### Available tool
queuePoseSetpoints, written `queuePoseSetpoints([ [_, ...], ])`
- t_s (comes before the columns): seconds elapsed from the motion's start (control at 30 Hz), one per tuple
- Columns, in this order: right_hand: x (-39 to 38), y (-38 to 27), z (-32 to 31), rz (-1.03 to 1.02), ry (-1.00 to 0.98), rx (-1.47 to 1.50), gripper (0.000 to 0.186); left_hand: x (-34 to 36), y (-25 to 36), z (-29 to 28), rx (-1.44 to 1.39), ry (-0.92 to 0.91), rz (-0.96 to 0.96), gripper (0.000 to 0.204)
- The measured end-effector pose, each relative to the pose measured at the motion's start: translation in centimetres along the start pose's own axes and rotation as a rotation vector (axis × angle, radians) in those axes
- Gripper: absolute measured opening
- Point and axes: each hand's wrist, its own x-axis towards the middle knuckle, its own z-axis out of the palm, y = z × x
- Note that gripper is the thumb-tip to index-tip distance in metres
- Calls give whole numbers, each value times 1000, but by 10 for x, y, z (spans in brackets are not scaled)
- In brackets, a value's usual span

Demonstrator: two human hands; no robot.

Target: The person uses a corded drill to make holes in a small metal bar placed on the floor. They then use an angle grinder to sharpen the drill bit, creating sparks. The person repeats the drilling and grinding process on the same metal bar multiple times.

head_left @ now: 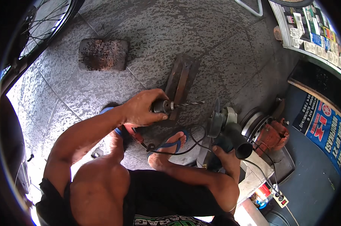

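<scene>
The left hand [142,108] curls snugly around the electric drill [162,107], seemingly so its drill bit [189,104] sticks out steady near the disc [217,108] of the angle grinder [230,115], which the right hand [226,156] wraps, some fingers hidden.

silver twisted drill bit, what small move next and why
Probably ease the silver twisted drill bit toward the thin grey disc: its tip faces it across a gap, the left hand grips its dark metal chuck, and the right hand holds the dark grinder.
</scene>
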Motion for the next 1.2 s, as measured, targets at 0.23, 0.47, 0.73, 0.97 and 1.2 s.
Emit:
queuePoseSetpoints([
  [0.23, 0, 7, 2, 13, -63, 56, 71, 0, 1, 6, 14, 34, 34, 58],
  [0.47, 1, 14, 1, 69, -90, 108, 76, 0, 2, 1, 50, 0, -35, 55],
  [0.73, 4, 5, 3, 29, -116, 102, 75, 5, -1, 1, 14, -40, -20, 54],
  [0.97, 6, 4, 5, -25, -113, 80, 73, 4, 3, -1, 1, -6, -22, 54],
  [1.2, 5, 14, 4, 69, -98, -18, 71, 3, -13, 7, 36, 91, 73, 55],
])
